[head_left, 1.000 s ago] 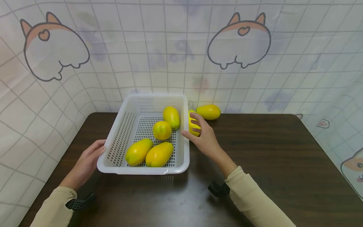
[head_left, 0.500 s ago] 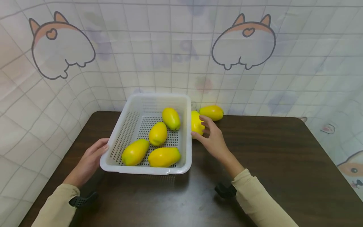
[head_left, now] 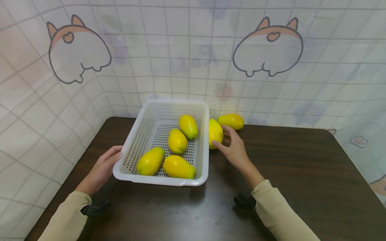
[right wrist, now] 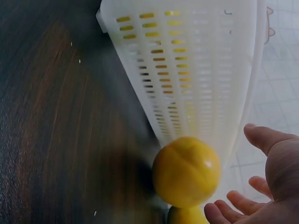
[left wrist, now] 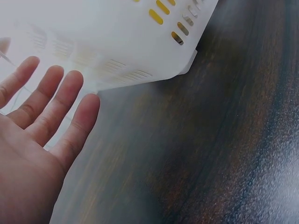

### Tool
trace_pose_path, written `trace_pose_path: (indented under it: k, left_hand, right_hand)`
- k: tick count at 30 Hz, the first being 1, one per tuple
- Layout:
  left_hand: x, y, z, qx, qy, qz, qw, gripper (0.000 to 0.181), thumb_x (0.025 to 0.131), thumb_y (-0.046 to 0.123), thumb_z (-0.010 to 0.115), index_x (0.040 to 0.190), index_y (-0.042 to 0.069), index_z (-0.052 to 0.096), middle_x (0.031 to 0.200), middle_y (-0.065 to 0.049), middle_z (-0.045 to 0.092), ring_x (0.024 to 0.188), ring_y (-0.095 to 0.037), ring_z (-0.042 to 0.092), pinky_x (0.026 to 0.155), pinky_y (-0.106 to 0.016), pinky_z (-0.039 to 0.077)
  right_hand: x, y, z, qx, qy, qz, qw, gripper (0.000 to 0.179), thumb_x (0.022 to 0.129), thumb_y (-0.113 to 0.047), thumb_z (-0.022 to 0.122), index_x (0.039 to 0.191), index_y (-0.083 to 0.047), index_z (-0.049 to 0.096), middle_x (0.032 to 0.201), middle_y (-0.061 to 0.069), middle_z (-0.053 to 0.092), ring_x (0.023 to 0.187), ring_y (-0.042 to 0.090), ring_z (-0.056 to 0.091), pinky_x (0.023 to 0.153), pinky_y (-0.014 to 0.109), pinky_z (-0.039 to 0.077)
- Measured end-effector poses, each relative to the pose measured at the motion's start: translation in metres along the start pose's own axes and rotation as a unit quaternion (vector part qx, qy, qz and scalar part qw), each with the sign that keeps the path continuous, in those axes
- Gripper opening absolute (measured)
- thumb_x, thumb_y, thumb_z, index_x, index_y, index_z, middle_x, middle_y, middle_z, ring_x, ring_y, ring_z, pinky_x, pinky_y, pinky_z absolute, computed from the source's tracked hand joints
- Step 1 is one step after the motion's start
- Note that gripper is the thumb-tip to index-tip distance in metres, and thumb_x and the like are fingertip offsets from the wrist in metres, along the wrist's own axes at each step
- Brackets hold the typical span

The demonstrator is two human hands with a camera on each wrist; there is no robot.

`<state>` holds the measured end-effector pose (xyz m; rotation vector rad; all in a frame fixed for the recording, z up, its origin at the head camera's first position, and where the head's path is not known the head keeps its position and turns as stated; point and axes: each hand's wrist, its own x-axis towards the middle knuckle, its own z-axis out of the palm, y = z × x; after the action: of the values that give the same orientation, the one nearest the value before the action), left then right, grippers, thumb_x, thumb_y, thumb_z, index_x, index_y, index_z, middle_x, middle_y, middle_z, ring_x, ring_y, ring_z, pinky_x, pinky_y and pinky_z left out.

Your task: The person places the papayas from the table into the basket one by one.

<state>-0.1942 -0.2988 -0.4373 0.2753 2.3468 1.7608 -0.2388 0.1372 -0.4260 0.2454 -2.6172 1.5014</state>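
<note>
Head view | 1 basket (head_left: pixel 156 179) | 4 inner fruits (head_left: pixel 177 141) | 2 outer fruits (head_left: pixel 215 134) | left grip (head_left: pixel 101 170), right grip (head_left: pixel 235 150): both spread

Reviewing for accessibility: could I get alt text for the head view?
Left hand at the side of a white basket holding four yellow fruits on a dark table; right hand beside a fifth fruit outside, a sixth fruit farther back.

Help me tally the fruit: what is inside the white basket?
Four yellow fruits lie inside the white basket, on its perforated floor. The patches of floor under them are covered, and the near rim hides the strip just inside it.
</note>
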Motion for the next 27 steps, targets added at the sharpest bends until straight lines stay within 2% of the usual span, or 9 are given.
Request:
trace_pose_path:
  k: [10, 18, 27]
  left_hand:
    - [0.004, 0.0, 0.003, -0.008, -0.006, 0.013, 0.9999, 0.04, 0.105, 0.031, 0.035, 0.139, 0.008, 0.039, 0.121, 0.009, 0.053, 0.1, -0.007, 0.062, 0.082, -0.027, 0.054]
    - [0.003, 0.001, 0.002, -0.005, -0.003, -0.001, 1.0, 0.043, 0.105, 0.032, 0.036, 0.14, 0.008, 0.038, 0.121, 0.011, 0.053, 0.1, -0.008, 0.062, 0.082, -0.028, 0.054]
    - [0.002, 0.003, -0.001, 0.006, 0.003, -0.01, 0.9999, 0.043, 0.105, 0.034, 0.036, 0.14, 0.01, 0.038, 0.123, 0.011, 0.052, 0.101, -0.006, 0.062, 0.084, -0.026, 0.053]
  right_hand:
    - [0.005, 0.012, -0.001, -0.008, -0.004, 0.021, 0.9997, 0.071, 0.087, -0.029, 0.072, 0.145, -0.008, 0.035, 0.15, 0.013, 0.038, 0.134, 0.038, 0.04, 0.105, 0.052, 0.04]
    - [0.009, 0.017, 0.003, -0.023, -0.02, 0.023, 0.9993, 0.084, 0.081, -0.031, 0.078, 0.147, -0.007, 0.031, 0.153, 0.014, 0.033, 0.135, 0.038, 0.039, 0.105, 0.052, 0.041]
    - [0.014, 0.018, 0.006, -0.027, -0.028, 0.021, 0.999, 0.089, 0.08, -0.032, 0.079, 0.149, -0.008, 0.027, 0.154, 0.016, 0.03, 0.134, 0.04, 0.039, 0.104, 0.053, 0.041]
